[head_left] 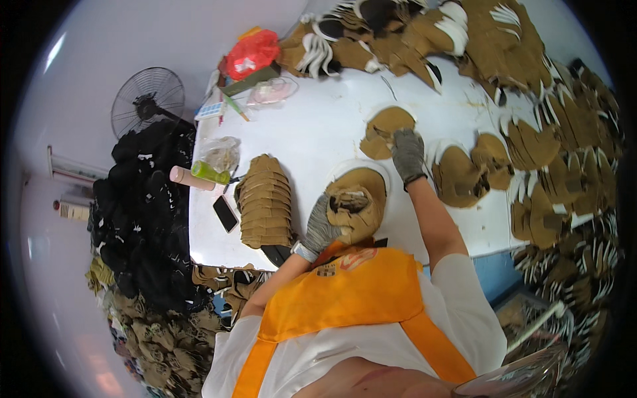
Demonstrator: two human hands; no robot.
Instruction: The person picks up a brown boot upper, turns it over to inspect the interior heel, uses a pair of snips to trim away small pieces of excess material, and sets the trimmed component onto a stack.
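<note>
A tan shoe upper (367,188) with a white rim round its toe lies at the table's near edge, close to my body. My left hand (321,227), in a grey knit glove, grips its left side. Farther off and to the right, my right hand (409,154), gloved alike, has its fingers closed at the edge of a smaller tan upper (387,131) lying on the white table. Its fingertips are partly hidden. Right of that hand rest more tan uppers (456,176) with white rims. A stack of overlapping tan uppers (265,202) stands left of my left hand.
A phone (225,213), a pink bottle (192,178) and a green bottle (210,172) lie on the table's left side. Piles of uppers (504,46) fill the back and right. A fan (147,103) stands beyond a black heap (142,225) at left.
</note>
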